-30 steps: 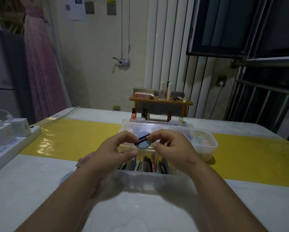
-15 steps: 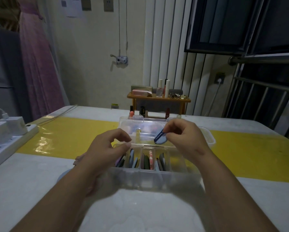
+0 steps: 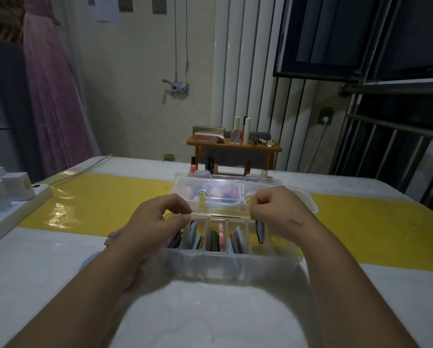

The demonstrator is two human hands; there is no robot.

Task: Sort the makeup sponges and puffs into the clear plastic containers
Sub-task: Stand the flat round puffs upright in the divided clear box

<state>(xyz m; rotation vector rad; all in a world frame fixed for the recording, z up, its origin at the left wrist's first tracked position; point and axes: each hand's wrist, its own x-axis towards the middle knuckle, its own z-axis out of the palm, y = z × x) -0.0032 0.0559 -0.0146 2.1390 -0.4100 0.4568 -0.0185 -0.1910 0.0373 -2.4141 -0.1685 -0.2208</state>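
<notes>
- Grip: the right hand point(image 3: 278, 214) had its fingers curled and pinched the dark blue puff point(image 3: 260, 231) by its upper edge.
- Position: the dark blue puff stood on edge, with its lower part inside the rightmost compartment of the clear divided box point(image 3: 223, 262).
- The left hand point(image 3: 157, 222) hung over the left end of the box with its fingers loosely curled and nothing visible in them. Contact with the rim could not be determined.
- The sorted puffs point(image 3: 213, 238) stood on edge in the compartments to the left, in mixed colours.
- The lid point(image 3: 225, 194) stood open along the far side of the box.
- A second clear container point(image 3: 309, 204) sat just beyond the right hand, largely hidden by it.
- The table point(image 3: 210, 310) was white, with a yellow band point(image 3: 97, 204) running left to right.
- A power strip point(image 3: 14, 209) lay at the left edge.
- A wooden rack point(image 3: 235, 146) of cosmetics stood at the far side.
</notes>
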